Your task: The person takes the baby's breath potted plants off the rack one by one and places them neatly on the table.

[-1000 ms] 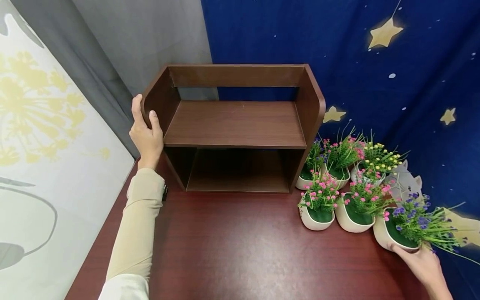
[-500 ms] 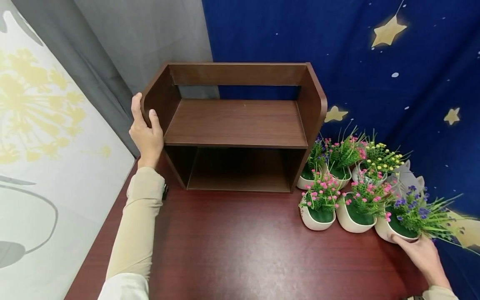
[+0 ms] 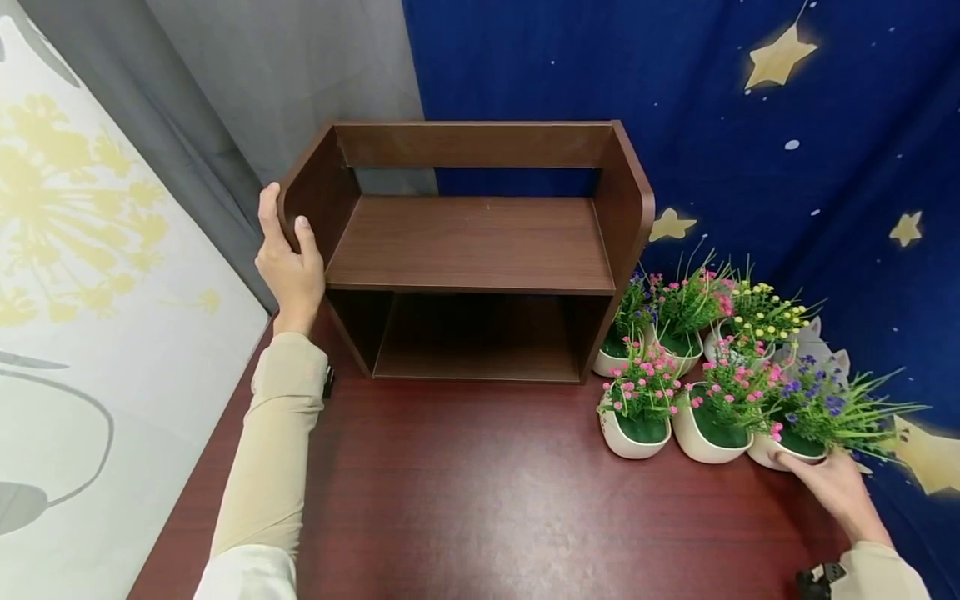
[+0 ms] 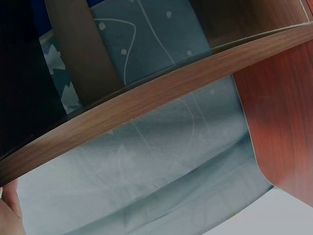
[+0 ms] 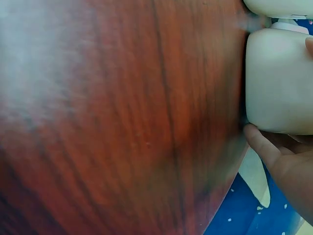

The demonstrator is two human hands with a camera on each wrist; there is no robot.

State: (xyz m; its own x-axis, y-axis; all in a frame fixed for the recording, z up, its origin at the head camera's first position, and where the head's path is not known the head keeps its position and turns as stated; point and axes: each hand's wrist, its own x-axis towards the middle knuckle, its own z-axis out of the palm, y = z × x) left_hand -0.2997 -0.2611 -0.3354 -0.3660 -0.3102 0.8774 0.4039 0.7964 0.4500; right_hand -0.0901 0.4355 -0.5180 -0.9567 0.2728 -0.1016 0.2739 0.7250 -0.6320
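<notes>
My left hand (image 3: 291, 273) grips the left side panel of a dark brown two-tier shelf (image 3: 472, 242), thumb inside and fingers outside. In the left wrist view a shelf board edge (image 4: 146, 105) runs diagonally, and only a bit of the hand shows at lower left. At the right end of the front row, my right hand (image 3: 834, 490) holds a white pot with purple artificial flowers (image 3: 817, 408). The right wrist view shows the pale pot (image 5: 279, 81) low against the table, with a fingertip at its base. Whether it touches the tabletop I cannot tell.
Beside it stand two pink-flowered pots (image 3: 636, 437) (image 3: 712, 446). Behind are pots with purple, pink and yellow flowers (image 3: 772, 317), close to the shelf's right side. The reddish-brown table (image 3: 480, 492) ends at a blue star curtain (image 3: 712, 108); a white patterned panel (image 3: 90, 333) borders the left.
My right hand has moved the purple-flowered pot inward and away from me, closer in line with the two pink-flowered pots. My left hand keeps its hold on the shelf.
</notes>
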